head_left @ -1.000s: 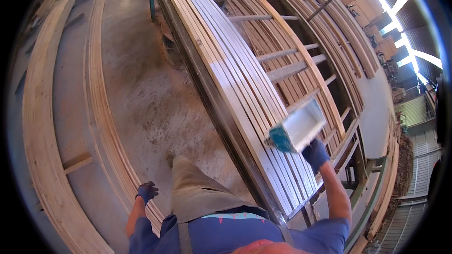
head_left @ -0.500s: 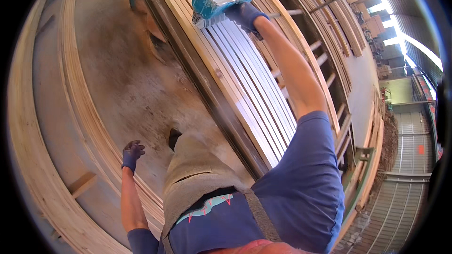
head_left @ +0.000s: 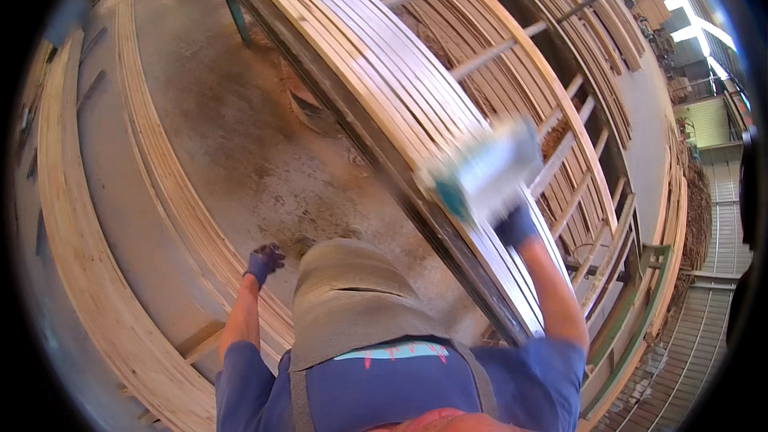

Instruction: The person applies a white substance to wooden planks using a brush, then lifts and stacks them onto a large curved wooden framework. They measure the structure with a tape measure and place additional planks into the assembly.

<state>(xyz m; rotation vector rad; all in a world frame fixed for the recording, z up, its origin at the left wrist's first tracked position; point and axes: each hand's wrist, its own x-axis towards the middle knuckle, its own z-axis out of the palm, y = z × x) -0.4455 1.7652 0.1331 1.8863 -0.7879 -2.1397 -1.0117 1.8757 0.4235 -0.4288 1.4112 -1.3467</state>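
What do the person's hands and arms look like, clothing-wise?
Left hand and right hand: dark blue gloves, ending around the wrists. Blue short sleeves leave the forearms bare. Right glove is blurred; finer detail unclear.

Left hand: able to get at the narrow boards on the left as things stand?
Likely yes: the gloved left hand looks empty and nothing visible blocks its way to the narrow boards, though one view leaves its height above them unclear.

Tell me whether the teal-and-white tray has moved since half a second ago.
Yes: the teal-and-white tray has come back along the pale strips toward their near end, away from the green table leg.
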